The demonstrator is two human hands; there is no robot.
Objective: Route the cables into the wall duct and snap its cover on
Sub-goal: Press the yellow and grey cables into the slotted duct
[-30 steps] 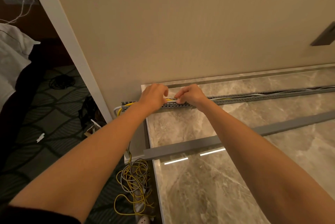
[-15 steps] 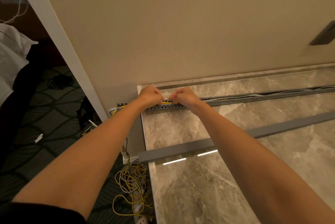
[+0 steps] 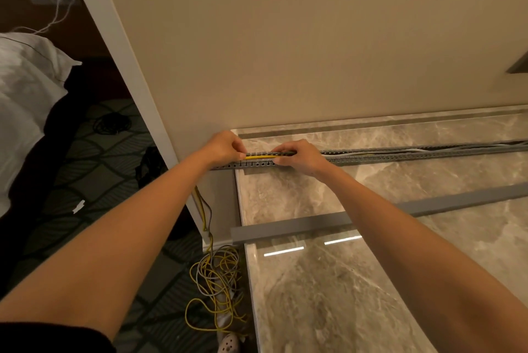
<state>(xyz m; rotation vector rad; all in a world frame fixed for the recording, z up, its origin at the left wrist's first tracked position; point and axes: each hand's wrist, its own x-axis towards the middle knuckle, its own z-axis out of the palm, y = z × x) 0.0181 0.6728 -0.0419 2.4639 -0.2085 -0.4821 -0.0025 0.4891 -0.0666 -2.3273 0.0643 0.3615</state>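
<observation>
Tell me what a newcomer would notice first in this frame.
The left hand and right hand meet at the back of the marble top, pinching a yellow cable at the slotted grey duct that runs parallel to the wall. Nearer the camera, the grey cover lies loose across the marble, not yet snapped on. Below the top's left end, a tangle of cables sits on the floor.

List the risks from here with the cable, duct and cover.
1. The yellow cable, pinched between the left hand and right hand, sits high in the duct; released, it may spring out and block the cover.
2. The tangle on the floor could snag as slack feeds up.
3. The cover lies loose under the right forearm; a bump might shift it.
</observation>
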